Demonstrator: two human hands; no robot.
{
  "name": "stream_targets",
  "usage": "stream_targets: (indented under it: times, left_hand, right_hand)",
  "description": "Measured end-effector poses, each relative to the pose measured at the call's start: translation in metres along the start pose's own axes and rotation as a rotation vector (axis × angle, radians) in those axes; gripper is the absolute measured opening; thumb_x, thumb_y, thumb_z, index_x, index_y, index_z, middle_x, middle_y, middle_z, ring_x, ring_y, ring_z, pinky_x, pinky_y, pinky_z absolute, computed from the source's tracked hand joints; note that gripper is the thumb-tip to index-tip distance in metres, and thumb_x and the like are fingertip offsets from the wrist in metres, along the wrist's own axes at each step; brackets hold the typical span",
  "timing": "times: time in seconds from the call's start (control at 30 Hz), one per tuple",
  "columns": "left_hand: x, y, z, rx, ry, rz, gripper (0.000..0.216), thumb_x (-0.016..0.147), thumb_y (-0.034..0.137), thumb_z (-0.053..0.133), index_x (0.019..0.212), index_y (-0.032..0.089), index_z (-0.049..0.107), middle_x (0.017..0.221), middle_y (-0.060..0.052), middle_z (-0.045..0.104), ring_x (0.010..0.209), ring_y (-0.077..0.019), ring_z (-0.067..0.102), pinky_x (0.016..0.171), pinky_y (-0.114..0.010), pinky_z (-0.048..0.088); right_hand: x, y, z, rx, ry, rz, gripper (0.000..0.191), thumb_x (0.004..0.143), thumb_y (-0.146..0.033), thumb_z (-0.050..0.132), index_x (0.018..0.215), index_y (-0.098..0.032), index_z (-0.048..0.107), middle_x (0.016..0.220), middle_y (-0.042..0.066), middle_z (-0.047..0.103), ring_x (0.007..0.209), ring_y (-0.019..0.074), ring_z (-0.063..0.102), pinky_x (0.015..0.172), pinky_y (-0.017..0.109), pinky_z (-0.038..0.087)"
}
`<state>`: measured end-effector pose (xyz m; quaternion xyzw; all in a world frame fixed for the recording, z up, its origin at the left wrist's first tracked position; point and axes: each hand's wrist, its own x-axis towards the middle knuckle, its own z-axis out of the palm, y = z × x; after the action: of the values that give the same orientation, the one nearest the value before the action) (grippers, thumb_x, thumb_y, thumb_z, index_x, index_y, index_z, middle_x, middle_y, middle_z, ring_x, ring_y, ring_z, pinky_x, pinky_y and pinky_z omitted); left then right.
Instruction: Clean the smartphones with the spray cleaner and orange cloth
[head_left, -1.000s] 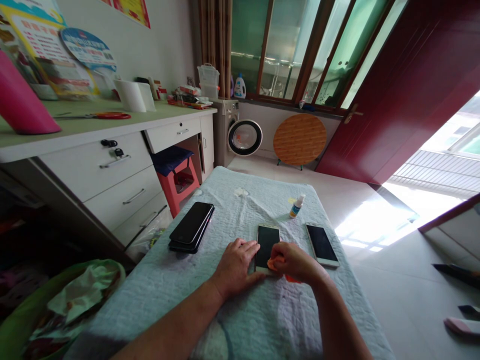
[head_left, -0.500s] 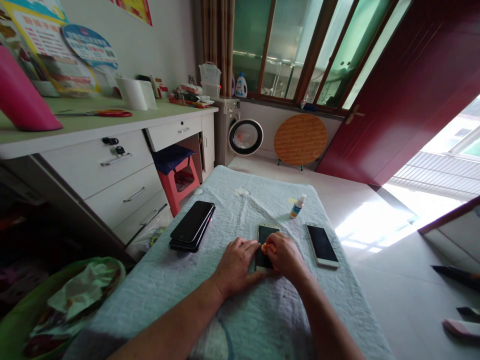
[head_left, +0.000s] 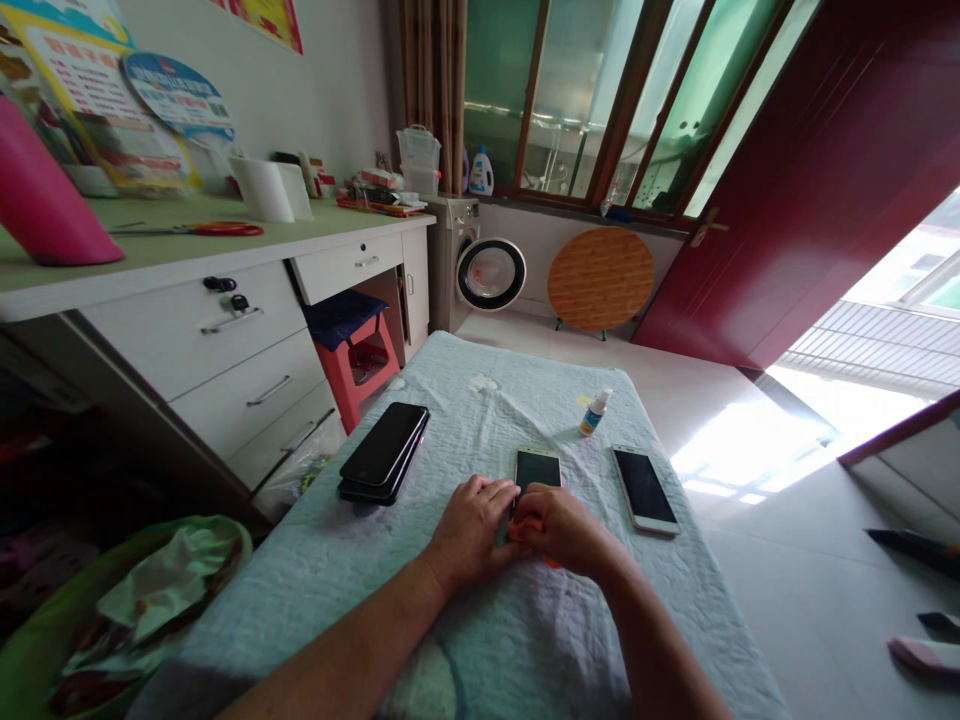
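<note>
A smartphone point(head_left: 538, 468) with a light frame and dark screen lies face up on the cloth-covered table. My left hand point(head_left: 471, 525) holds it from the left, fingertips at its side edge and thumb by its lower end. Bunched in my right hand point(head_left: 561, 522) is an orange cloth point(head_left: 527, 528), pressed on the lower part of the screen. Both hands hide the phone's lower half. To the right lies a white-framed smartphone point(head_left: 646, 490). A small spray bottle point(head_left: 595, 413) with a white cap stands behind them. Stacked dark phones point(head_left: 385, 452) lie on the left.
A pale blue quilted cloth point(head_left: 480, 400) covers the table. Left of it are a desk with drawers point(head_left: 217, 335), a red stool point(head_left: 358, 360) and a green-lined bin point(head_left: 232, 540). Beyond stand a washing machine with its door open point(head_left: 491, 273) and a folded round table point(head_left: 601, 278).
My right hand has slid the orange cloth down the screen toward me, uncovering more of the phone's upper part. My left hand stays in place.
</note>
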<state>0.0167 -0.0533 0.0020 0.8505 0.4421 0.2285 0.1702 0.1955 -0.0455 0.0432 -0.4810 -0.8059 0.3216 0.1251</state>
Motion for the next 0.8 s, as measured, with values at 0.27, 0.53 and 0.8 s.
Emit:
stream_targets:
  times: [0.27, 0.53, 0.8]
  left_hand:
    - [0.000, 0.003, -0.003, -0.049, 0.002, -0.002, 0.054, 0.077, 0.052, 0.070, 0.121, 0.024, 0.057, 0.121, -0.005, 0.062, 0.106, -0.0287, 0.051, 0.093, -0.042, 0.041]
    - [0.000, 0.002, 0.000, -0.060, 0.011, -0.017, 0.056, 0.077, 0.048, 0.071, 0.126, 0.024, 0.054, 0.127, -0.006, 0.059, 0.110, -0.0293, 0.051, 0.097, -0.043, 0.040]
    - [0.000, 0.005, -0.005, -0.048, 0.001, -0.036, 0.054, 0.080, 0.051, 0.066, 0.124, 0.022, 0.054, 0.123, -0.006, 0.061, 0.109, -0.0284, 0.052, 0.095, -0.042, 0.041]
  right_hand:
    - [0.005, 0.001, 0.008, -0.076, 0.141, 0.023, 0.011, 0.074, -0.012, 0.057, 0.076, -0.017, 0.066, 0.076, 0.000, 0.056, 0.068, 0.0099, 0.050, 0.062, 0.021, 0.032]
    - [0.007, 0.006, 0.010, -0.095, 0.176, 0.040, 0.012, 0.077, -0.014, 0.056, 0.080, -0.018, 0.067, 0.079, 0.000, 0.058, 0.070, 0.0103, 0.052, 0.065, 0.022, 0.033]
    - [0.013, 0.007, 0.011, -0.192, 0.286, 0.137, 0.010, 0.085, -0.018, 0.053, 0.079, -0.019, 0.062, 0.084, 0.001, 0.059, 0.074, 0.0113, 0.053, 0.065, 0.022, 0.033]
